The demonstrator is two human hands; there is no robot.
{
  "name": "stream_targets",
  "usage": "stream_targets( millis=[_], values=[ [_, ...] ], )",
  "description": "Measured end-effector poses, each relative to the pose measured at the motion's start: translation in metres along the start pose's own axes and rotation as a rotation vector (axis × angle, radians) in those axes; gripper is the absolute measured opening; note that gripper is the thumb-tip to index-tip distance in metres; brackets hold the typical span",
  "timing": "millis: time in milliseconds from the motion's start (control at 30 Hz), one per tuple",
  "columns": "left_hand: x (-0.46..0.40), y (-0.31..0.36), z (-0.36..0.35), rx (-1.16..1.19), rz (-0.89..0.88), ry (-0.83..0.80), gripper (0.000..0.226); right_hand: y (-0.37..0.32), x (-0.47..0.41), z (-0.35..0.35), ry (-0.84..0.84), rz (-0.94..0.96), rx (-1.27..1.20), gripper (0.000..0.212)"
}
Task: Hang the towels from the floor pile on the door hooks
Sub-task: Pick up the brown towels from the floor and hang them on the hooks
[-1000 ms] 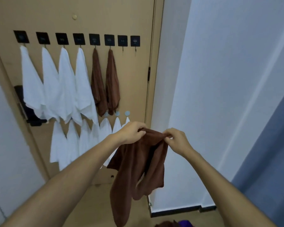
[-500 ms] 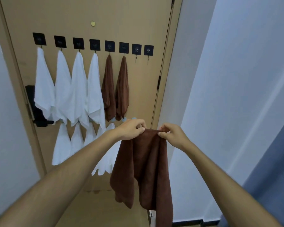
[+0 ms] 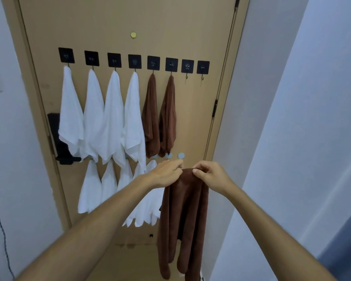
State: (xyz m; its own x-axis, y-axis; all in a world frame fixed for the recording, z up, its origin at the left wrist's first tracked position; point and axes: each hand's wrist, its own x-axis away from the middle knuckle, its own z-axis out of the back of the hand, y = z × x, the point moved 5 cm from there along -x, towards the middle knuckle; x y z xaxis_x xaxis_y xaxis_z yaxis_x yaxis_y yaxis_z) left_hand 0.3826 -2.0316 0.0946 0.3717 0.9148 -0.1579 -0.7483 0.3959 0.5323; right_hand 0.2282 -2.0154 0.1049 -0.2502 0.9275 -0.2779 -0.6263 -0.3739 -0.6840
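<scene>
A brown towel (image 3: 182,216) hangs down in front of the door, held by its top edge. My left hand (image 3: 166,174) pinches that edge on the left and my right hand (image 3: 210,176) pinches it on the right. Above, a row of black square hooks runs across the tan door (image 3: 170,27). Several white towels (image 3: 109,118) and two brown towels (image 3: 159,116) hang from them. The two rightmost hooks, the inner one (image 3: 187,66) and the outer one (image 3: 203,67), are bare. A lower row of white towels (image 3: 101,185) hangs beneath, partly hidden by my left arm.
A black door handle and lock (image 3: 58,138) sits at the door's left edge. Pale walls flank the door, with a projecting wall corner (image 3: 282,138) close on the right. Small round pegs (image 3: 180,155) show just above my hands.
My view has tilted up and drawn closer to the door. Both hands have kept the towel's top edge and risen with it, and the bunched towel now hangs straighter.
</scene>
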Motion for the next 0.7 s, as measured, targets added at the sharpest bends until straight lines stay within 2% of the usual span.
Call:
stream_targets(
  millis=[133, 233, 400, 700],
  values=[
    [-0.011, -0.016, -0.003, -0.142, -0.069, -0.034, 0.016, 0.009, -0.016, -0.009, -0.02, 0.012, 0.093, 0.013],
    [-0.031, -0.028, -0.003, -0.22, -0.058, -0.017, 0.015, 0.02, -0.035, -0.011, -0.053, 0.028, 0.174, 0.013],
    [-0.078, -0.035, 0.001, -0.059, -0.089, 0.027, 0.018, 0.052, -0.085, -0.005, -0.015, -0.031, 0.194, 0.014],
    [-0.204, -0.044, 0.043, -0.052, -0.103, 0.113, 0.014, 0.077, -0.21, 0.041, 0.032, 0.037, -0.001, 0.017]
  ],
)
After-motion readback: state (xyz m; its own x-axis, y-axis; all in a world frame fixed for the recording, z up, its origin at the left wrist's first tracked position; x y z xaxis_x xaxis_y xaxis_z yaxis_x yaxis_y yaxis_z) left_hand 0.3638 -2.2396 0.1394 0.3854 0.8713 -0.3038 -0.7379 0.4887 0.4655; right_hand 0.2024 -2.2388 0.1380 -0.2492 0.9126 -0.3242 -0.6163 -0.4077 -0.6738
